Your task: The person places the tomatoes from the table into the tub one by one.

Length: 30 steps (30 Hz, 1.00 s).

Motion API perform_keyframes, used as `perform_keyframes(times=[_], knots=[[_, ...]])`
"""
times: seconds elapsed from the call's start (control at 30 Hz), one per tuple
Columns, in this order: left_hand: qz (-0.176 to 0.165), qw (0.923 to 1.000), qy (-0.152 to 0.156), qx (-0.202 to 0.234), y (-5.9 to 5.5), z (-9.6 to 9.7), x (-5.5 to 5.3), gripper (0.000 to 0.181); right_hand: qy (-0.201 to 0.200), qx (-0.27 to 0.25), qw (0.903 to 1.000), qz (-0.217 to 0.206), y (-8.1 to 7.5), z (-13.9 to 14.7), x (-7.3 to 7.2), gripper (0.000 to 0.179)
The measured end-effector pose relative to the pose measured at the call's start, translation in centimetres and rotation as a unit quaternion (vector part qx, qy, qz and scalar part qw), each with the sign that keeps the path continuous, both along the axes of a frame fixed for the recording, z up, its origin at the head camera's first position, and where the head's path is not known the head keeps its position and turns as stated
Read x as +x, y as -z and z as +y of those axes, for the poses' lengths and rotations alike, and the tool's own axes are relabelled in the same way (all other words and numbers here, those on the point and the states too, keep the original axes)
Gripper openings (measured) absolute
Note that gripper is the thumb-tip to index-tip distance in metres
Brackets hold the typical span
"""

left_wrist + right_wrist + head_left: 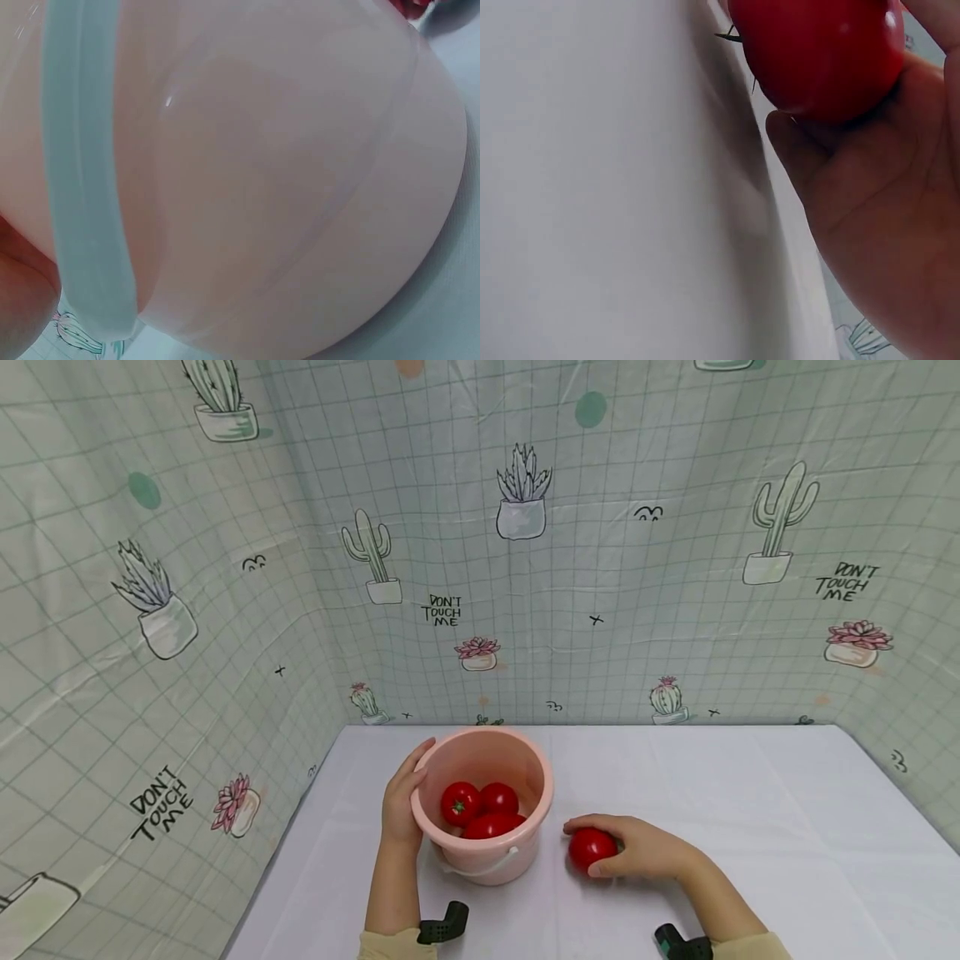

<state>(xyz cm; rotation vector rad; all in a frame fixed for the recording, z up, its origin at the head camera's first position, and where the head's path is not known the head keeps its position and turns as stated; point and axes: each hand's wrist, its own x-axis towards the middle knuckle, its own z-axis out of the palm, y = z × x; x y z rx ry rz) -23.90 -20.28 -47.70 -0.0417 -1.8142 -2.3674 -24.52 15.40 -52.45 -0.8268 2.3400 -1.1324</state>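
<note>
A pink bucket (pixel 487 760) stands on the table, its mouth tipped toward the head camera. Inside it lie several red tomatoes (pixel 460 803), one showing its green stem end. My left hand (pixel 402 806) grips the bucket's left rim, thumb at the edge. In the left wrist view the pale bail handle (pixel 82 165) hangs across the bucket's outer wall (pixel 285 165). To the right of the bucket, my right hand (pixel 648 850) holds another tomato (pixel 588 850) between thumb and fingers. The right wrist view shows this tomato (pixel 825 60) with green sepals poking out below, close over the cloth.
A white cloth (pixel 712 793) covers the table. Grid-patterned curtains (pixel 585 568) with printed cacti rise behind it and along both sides. A black device (pixel 444 924) is strapped at the left wrist, and a similar one (pixel 684 943) at the right.
</note>
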Motion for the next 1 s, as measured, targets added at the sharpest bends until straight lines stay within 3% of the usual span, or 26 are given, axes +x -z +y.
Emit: perform_keyframes(times=[0.3,1.0], knots=[[-0.004,1.0,0.004,0.006,-0.1,0.1,0.0,0.047,0.004,-0.028,0.9996,0.004,-2.7,1.2,-1.6,0.054],[-0.01,0.9999,0.005,0.007,0.0,0.0,0.0,0.047,0.001,-0.035,0.9988,0.034,-12.0,0.9,-5.3,0.058]])
